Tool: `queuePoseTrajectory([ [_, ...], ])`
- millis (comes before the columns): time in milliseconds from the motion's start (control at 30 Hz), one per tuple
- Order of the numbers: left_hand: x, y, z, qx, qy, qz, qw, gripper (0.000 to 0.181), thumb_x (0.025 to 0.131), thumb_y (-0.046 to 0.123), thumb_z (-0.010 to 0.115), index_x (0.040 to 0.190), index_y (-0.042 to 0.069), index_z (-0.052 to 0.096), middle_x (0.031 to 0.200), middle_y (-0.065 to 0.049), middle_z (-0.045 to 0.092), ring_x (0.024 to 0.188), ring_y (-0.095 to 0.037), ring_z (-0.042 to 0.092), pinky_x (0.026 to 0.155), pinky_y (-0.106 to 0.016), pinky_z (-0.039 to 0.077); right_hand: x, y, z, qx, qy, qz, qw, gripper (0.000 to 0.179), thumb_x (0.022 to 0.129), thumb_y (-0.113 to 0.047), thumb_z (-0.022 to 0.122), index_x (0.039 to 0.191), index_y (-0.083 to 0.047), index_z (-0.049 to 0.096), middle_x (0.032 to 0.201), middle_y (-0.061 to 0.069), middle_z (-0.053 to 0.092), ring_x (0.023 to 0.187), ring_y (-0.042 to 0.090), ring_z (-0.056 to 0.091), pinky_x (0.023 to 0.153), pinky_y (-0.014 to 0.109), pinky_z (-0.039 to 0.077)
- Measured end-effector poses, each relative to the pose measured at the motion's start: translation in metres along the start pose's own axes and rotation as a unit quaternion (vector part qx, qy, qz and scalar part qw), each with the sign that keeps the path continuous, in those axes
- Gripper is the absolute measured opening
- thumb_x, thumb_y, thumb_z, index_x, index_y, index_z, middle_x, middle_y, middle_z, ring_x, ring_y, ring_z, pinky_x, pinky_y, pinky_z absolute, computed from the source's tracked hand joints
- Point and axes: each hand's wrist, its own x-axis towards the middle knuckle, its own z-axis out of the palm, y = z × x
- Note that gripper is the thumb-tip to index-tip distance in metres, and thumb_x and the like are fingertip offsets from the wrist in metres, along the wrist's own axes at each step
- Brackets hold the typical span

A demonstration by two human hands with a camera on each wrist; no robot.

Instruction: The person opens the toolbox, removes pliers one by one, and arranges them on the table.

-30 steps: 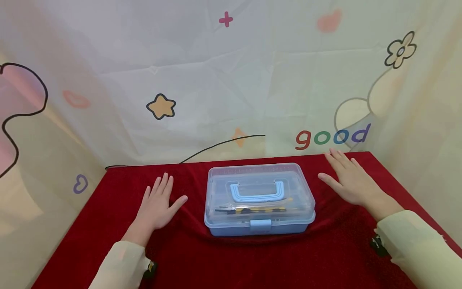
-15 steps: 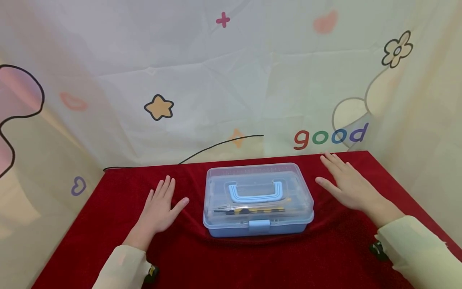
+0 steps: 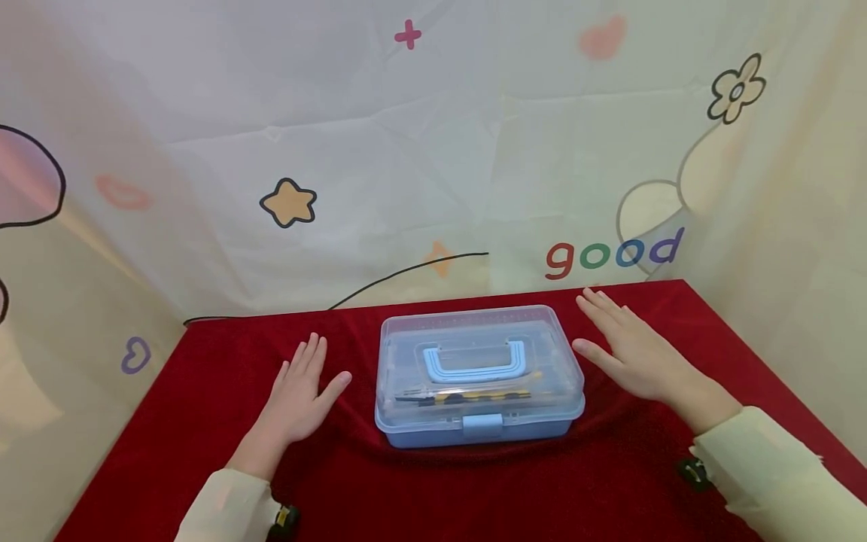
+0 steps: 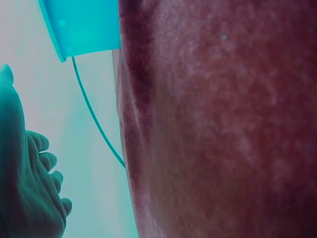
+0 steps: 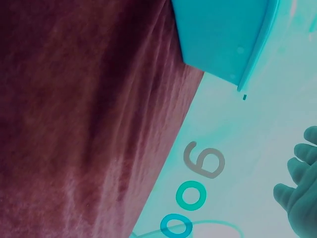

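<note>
While straight-fingered hands (image 3: 295, 403) (image 3: 633, 357) flank a box (image 3: 479, 391), red cloth (image 3: 474, 497) lies before printed drapes (image 3: 386, 165).

Relative to lettering "good" (image 3: 617, 254) on pale backdrop (image 3: 406, 165) | orange star (image 3: 289, 203): left, slightly higher | outlined flower (image 3: 737, 92): upper right | magenta cross (image 3: 408, 35): upper left | red cloth (image 3: 474, 497): below

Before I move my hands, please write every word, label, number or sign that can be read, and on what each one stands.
"good": multicoloured letters on the backdrop cloth.
"+": pink sign, also on the backdrop cloth.
Faint marks on the clear lid of the blue carry box: too small to read.
</note>
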Motion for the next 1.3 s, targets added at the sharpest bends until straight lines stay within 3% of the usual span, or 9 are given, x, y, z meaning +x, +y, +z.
queuePoseTrajectory([
  [367, -0.005, 0.001, 0.004, -0.033, 0.0, 0.003, 0.9994, 0.081, 0.095, 0.056, 0.037, 0.151, 0.003, 0.014, 0.158, -0.018, 0.009, 0.144, -0.041, 0.008, 0.114, -0.064, 0.008, 0.0, -0.016, 0.001, 0.013, -0.004, -0.008, 0.9999, 0.072, 0.093, -0.043, 0.051, 0.151, -0.01, 0.023, 0.156, 0.016, 0.022, 0.143, 0.039, 0.02, 0.111, 0.063, 0.023],
  [633, -0.006, 0.01, 0.006, -0.091, -0.011, 0.016, 0.9957, 0.076, 0.097, 0.049, 0.038, 0.151, 0.002, 0.012, 0.159, -0.017, 0.009, 0.144, -0.041, 0.009, 0.115, -0.061, 0.013, -0.005, -0.027, 0.002, 0.056, 0.002, -0.018, 0.9983, 0.068, 0.095, -0.039, 0.051, 0.151, -0.014, 0.023, 0.156, 0.013, 0.024, 0.143, 0.037, 0.023, 0.109, 0.062, 0.027],
  [1000, -0.005, 0.028, 0.009, -0.172, -0.033, 0.038, 0.9838, 0.068, 0.101, 0.042, 0.033, 0.151, 0.002, 0.011, 0.159, -0.016, 0.012, 0.146, -0.036, 0.012, 0.118, -0.052, 0.014, -0.009, -0.047, 0.007, 0.151, 0.024, -0.059, 0.9864, 0.059, 0.096, -0.028, 0.052, 0.147, -0.009, 0.032, 0.151, 0.013, 0.034, 0.136, 0.035, 0.036, 0.103, 0.06, 0.038],
  [1300, 0.0, 0.042, 0.012, -0.25, -0.058, 0.016, 0.9663, 0.065, 0.101, 0.045, 0.03, 0.152, 0.007, 0.015, 0.158, -0.011, 0.018, 0.146, -0.031, 0.014, 0.118, -0.051, 0.014, -0.013, -0.058, 0.006, 0.215, 0.028, -0.058, 0.9745, 0.049, 0.097, -0.024, 0.048, 0.143, -0.011, 0.04, 0.144, 0.016, 0.043, 0.129, 0.037, 0.044, 0.094, 0.06, 0.046],
])
